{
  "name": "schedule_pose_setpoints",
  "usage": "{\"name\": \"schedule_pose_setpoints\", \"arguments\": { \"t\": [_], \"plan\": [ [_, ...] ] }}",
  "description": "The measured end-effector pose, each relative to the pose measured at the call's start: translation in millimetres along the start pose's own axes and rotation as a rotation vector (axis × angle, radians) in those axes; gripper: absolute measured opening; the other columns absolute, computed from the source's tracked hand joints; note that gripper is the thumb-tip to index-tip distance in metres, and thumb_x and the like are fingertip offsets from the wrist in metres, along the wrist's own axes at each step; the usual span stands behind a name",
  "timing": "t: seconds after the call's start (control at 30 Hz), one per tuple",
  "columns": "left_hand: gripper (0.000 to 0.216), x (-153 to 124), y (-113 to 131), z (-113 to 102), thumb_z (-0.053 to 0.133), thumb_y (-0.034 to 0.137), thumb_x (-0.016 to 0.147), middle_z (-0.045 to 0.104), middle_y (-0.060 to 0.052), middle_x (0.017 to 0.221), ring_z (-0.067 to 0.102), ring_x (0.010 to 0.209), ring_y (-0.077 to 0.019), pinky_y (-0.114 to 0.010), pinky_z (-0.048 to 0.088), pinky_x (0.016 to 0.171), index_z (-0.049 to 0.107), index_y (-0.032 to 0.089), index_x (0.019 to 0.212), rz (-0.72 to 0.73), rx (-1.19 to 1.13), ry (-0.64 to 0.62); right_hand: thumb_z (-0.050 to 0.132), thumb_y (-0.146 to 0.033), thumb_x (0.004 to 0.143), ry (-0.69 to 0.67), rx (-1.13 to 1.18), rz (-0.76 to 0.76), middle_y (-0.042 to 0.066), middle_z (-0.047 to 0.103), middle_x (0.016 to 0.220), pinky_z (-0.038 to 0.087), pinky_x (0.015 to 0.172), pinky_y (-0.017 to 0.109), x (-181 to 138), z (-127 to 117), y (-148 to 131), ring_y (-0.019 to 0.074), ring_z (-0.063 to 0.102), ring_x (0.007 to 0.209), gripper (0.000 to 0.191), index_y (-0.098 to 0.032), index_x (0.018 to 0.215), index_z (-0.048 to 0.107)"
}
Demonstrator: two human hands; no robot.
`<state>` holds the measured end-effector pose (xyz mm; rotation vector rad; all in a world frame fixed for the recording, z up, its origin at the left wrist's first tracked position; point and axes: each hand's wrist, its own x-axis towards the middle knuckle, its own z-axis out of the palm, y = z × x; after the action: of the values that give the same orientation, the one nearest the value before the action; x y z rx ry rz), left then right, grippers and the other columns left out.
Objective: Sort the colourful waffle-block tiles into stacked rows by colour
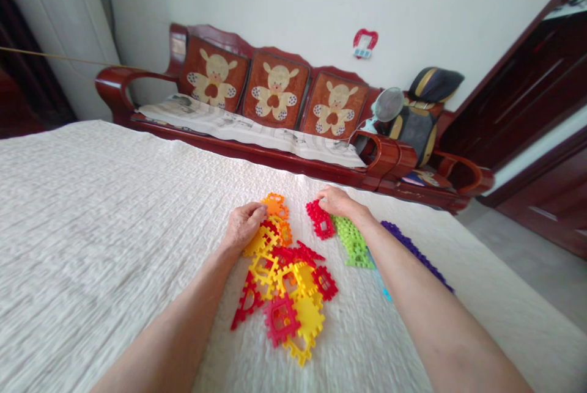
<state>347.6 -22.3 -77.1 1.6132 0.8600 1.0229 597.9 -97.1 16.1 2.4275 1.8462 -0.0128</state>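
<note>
My left hand rests at the upper left of a loose pile, its fingers curled together against an orange interlocking building piece and a yellow one. What lies inside those fingers is hidden. The pile mixes flat notched pieces, among them a red window-shaped one and a solid yellow one. To the right, my right hand is closed, its fingertips on the top of a row of red building pieces. Beneath that wrist lies a row of green pieces.
A purple row of pieces and a partly hidden blue piece lie beside my right forearm. Everything sits on a white quilted cover. Beyond its far edge stands a wooden sofa with bear cushions, and a small fan.
</note>
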Motion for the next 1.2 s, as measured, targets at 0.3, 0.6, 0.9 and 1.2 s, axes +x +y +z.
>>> {"name": "schedule_pose_setpoints", "arguments": {
  "t": [0.3,0.6,0.9,1.2],
  "plan": [
    [0.033,1,-3,0,0.053,0.045,0.077,0.069,-0.001,0.070,0.060,0.065,-0.0150,-0.024,0.044,0.063,0.071,0.017,0.076,0.003,0.024,0.006,0.052,-0.016,0.080,-0.018,-0.007,0.009,0.005,0.065,0.112,0.042,0.090,0.030,6,2,-8,0.0216,0.059,0.104,0.028,-0.026,0.096,0.073],
    [0.034,1,-4,0,0.052,0.045,0.078,0.070,-0.002,0.072,0.060,0.067,-0.0156,-0.025,0.044,0.065,0.071,0.017,0.077,0.013,0.030,0.002,0.051,-0.019,0.083,0.039,0.016,0.013,0.006,0.062,0.118,0.040,0.092,0.026,-3,0,-6,0.0186,0.057,0.107,0.031,-0.022,0.110,0.065],
    [0.034,2,-7,1,0.053,0.045,0.077,0.070,-0.002,0.073,0.061,0.069,-0.0159,-0.025,0.045,0.067,0.071,0.016,0.079,0.024,0.014,-0.006,0.060,-0.052,0.076,0.123,0.102,0.269,0.015,0.061,0.110,0.045,0.082,0.032,-60,21,-39,0.0264,0.060,0.099,0.058,-0.014,0.119,0.048],
    [0.034,1,-3,1,0.054,0.045,0.077,0.070,-0.002,0.072,0.060,0.066,-0.0151,-0.025,0.044,0.065,0.071,0.016,0.078,0.012,0.004,0.004,0.056,-0.041,0.081,0.119,0.057,0.313,0.017,0.063,0.106,0.044,0.077,0.033,-61,27,-55,0.0277,0.062,0.098,0.050,-0.012,0.120,0.046]
  ]
}}
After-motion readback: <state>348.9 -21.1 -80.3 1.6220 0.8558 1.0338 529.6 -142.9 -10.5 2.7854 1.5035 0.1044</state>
